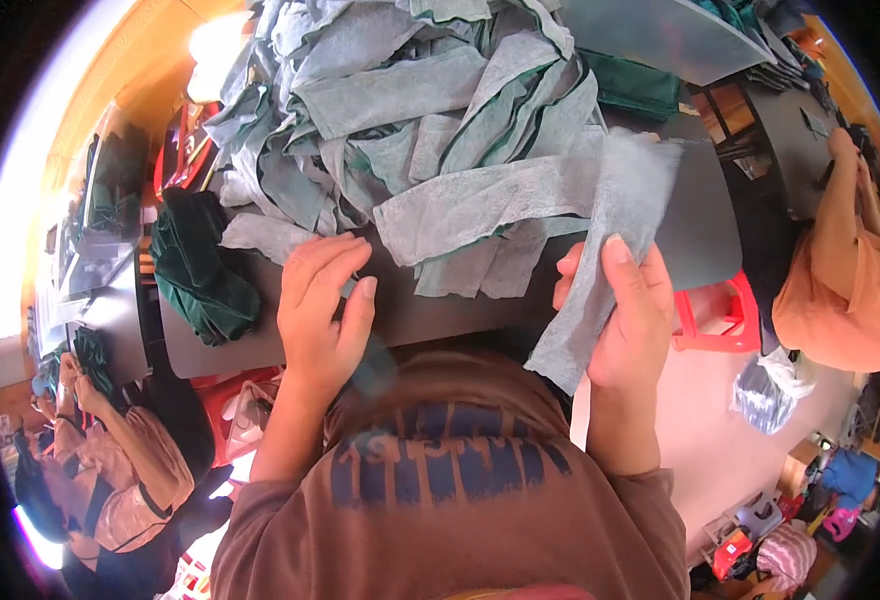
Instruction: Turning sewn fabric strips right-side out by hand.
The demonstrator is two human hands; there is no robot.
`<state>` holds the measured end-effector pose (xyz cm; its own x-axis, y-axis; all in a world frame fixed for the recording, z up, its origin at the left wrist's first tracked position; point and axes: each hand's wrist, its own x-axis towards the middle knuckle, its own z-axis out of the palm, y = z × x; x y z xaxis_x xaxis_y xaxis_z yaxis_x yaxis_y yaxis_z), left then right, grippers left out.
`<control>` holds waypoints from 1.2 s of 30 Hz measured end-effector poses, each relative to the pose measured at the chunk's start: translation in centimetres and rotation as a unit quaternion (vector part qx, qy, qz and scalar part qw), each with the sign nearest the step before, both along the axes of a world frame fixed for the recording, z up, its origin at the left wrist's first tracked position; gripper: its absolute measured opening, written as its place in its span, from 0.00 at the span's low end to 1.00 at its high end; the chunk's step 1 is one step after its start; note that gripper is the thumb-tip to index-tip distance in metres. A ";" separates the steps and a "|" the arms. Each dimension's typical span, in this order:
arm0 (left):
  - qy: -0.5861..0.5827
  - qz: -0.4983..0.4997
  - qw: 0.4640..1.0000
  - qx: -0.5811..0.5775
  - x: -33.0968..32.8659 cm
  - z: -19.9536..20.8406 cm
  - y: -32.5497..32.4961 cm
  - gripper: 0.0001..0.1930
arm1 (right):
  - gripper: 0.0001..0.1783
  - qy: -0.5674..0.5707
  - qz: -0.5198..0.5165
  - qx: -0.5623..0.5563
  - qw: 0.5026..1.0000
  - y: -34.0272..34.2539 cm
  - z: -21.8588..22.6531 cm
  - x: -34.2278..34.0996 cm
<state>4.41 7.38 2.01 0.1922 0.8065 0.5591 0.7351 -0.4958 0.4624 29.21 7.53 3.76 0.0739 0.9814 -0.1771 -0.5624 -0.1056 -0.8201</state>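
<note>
A large heap of grey fabric strips with dark green undersides [440, 190] covers the far part of the dark table [400, 310]. My right hand [635, 310] grips one grey fabric strip [615, 230], thumb on its face. The strip's upper end is smeared by motion, and its lower end hangs toward my body. My left hand [325, 305] is over the table's near edge, fingers bent and thumb apart from them. A faint bluish smear [372, 370] shows below its thumb; I cannot make out what it is. Near these fingers lies the end of another grey strip [265, 235].
Dark green cloth [200, 265] is bunched at the table's left. A pale translucent panel [670, 40] stands at the far right. Red plastic stools [725, 315] flank the table. One person [840, 270] works at right, another [120, 470] at left. A plastic bag [768, 390] hangs at right.
</note>
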 end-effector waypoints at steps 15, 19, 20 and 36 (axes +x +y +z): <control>-0.439 -0.225 0.747 -0.446 4.3 2.0 -2.1 0.22 | 0.09 -0.173 0.043 0.117 0.977 -2.5 0.1 -4.4; -0.519 -0.222 0.673 -0.478 3.5 2.0 -1.5 0.22 | 0.13 -0.430 0.136 0.299 0.841 -1.5 -0.3 -4.4; -0.522 -0.216 0.674 -0.475 3.1 1.8 -1.6 0.22 | 0.13 -0.427 0.141 0.302 0.841 -1.3 -0.1 -4.9; -0.657 -0.080 0.680 -0.316 1.2 1.5 -1.8 0.08 | 0.09 -0.350 0.162 0.270 0.882 -0.5 -0.2 -7.8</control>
